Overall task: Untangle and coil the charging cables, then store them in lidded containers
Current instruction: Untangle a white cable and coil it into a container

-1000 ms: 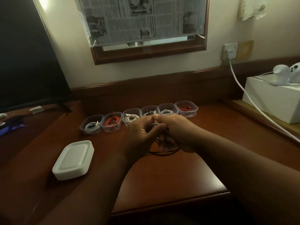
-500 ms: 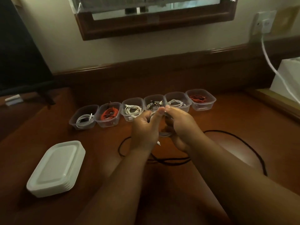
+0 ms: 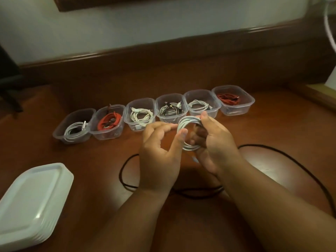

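A coiled white cable [image 3: 189,122] is held up above the wooden desk [image 3: 272,128]. My right hand [image 3: 216,148] grips the coil on its right side, fingers curled through the loop. My left hand [image 3: 160,151] pinches the coil's left side between thumb and fingers. A short white end with a plug [image 3: 195,159] hangs below the coil. A long black cable [image 3: 127,184] lies loose on the desk under my forearms. Several clear containers [image 3: 74,126] stand in a row behind my hands, each with a coiled cable inside, white, red or dark.
A stack of white lids [image 3: 31,197] sits at the front left of the desk. A wooden ledge [image 3: 163,51] runs along the wall behind the containers. A white cord [image 3: 329,24] hangs at the top right.
The view has tilted down and drawn closer to the desk. My hands have parted a little, and the white coil now shows between them.
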The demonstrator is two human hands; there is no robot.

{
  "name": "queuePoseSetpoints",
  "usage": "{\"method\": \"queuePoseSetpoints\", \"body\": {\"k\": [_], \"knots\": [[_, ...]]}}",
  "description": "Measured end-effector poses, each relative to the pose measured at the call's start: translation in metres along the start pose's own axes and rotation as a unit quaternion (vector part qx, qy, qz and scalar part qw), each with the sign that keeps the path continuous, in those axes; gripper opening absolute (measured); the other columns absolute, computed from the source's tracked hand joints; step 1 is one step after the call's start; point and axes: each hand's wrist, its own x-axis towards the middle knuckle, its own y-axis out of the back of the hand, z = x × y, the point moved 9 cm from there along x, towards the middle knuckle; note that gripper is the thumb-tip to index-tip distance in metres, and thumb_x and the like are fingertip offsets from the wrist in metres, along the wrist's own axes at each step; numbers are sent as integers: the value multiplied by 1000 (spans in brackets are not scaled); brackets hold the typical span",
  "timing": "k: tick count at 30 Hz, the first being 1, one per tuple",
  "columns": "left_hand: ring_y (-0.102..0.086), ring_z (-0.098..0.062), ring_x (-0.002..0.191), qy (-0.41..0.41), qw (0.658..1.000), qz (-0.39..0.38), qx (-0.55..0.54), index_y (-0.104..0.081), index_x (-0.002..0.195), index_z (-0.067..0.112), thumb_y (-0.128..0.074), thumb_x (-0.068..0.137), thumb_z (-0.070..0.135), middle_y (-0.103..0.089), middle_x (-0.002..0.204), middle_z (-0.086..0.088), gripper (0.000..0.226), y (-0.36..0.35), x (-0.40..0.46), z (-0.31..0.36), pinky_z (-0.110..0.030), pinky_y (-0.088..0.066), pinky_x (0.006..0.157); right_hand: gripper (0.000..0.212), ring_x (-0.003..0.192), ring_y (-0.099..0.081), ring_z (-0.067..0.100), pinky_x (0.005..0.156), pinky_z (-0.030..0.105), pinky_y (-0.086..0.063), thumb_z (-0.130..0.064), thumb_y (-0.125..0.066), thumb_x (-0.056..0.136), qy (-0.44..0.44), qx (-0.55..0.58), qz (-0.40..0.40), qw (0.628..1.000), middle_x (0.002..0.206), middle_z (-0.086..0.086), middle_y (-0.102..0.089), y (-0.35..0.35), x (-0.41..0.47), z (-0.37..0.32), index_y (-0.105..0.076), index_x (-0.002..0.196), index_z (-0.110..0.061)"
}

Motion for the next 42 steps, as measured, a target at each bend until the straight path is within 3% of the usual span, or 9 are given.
{"method": "queuePoseSetpoints", "body": {"k": [3, 6, 9, 13, 16, 20, 24, 32, 42], "knots": [[-67, -2, 85, 132, 981, -29, -140, -70, 96, 29, -67, 94, 21, -73, 87, 8, 9, -9, -3, -12, -15, -50, 75, 40, 84, -41, 30, 68, 37, -41, -29, -42, 105, 46, -33, -11, 998, 92, 16, -44, -6, -6, -12, -56, 115, 7], [-68, -4, 76, 311, 895, -56, -314, -66, 102, 21, -61, 95, 14, -74, 82, 5, 12, -28, -13, -33, -22, -49, 69, 33, 74, -50, 27, 70, 37, -45, -29, -43, 104, 110, -123, -13, 986, 80, 14, -56, -10, -10, -20, -61, 100, 0], [-65, -6, 66, 386, 818, -94, -416, -59, 106, 23, -55, 94, 12, -70, 77, 4, 17, -42, -21, -38, -24, -47, 61, 27, 58, -47, 2, 56, 21, -40, -27, -44, 104, 190, -251, -15, 949, 60, -13, -54, -12, -13, -31, -61, 86, -16], [-63, -15, 67, 424, 721, -151, -527, -59, 115, 17, -62, 79, 16, -63, 74, -1, 36, -55, -31, -25, -33, -49, 72, 28, 64, -51, 13, 58, 39, -43, -33, -48, 101, 238, -328, -22, 914, 69, 5, -59, -17, -16, -33, -60, 86, -14], [-63, -21, 81, 410, 739, -169, -507, -56, 126, 12, -68, 75, 7, -67, 90, -9, 53, -58, -33, -28, -44, -48, 87, 31, 68, -55, 20, 65, 49, -49, -38, -49, 95, 225, -337, -41, 913, 79, 19, -63, -21, -17, -26, -59, 88, -10], [-61, -20, 77, 378, 824, -144, -396, -57, 117, 16, -63, 76, -15, -63, 83, -8, 52, -50, -25, -37, -34, -55, 69, 27, 64, -53, 17, 61, 48, -48, -34, -49, 100, 243, -345, -18, 906, 70, 4, -58, -15, -16, -31, -58, 84, -14], [-70, -17, 90, 301, 924, -128, -198, -70, 91, 33, -80, 73, 12, -72, 91, 3, 29, -33, -12, -49, -35, -61, 73, 23, 67, -55, 26, 61, 43, -45, -28, -46, 103, 276, -363, 7, 890, 75, 11, -62, -12, -19, -39, -57, 85, -19], [-65, -10, 67, 249, 951, -159, -95, -72, 82, 25, -78, 83, 23, -71, 70, 5, 6, -22, -4, -49, -35, -54, 67, 34, 71, -55, 29, 66, 45, -47, -33, -42, 105, 242, -330, 46, 912, 81, 22, -59, 2, -11, -42, -60, 93, -7], [-55, -5, 59, 249, 950, -155, -110, -76, 74, 26, -80, 80, 29, -64, 61, 8, 8, -25, -3, -53, -24, -44, 59, 35, 57, -41, 13, 56, 29, -38, -37, -41, 105, 63, -94, 108, 988, 64, 0, -45, 20, 2, -21, -64, 92, -14]]}}
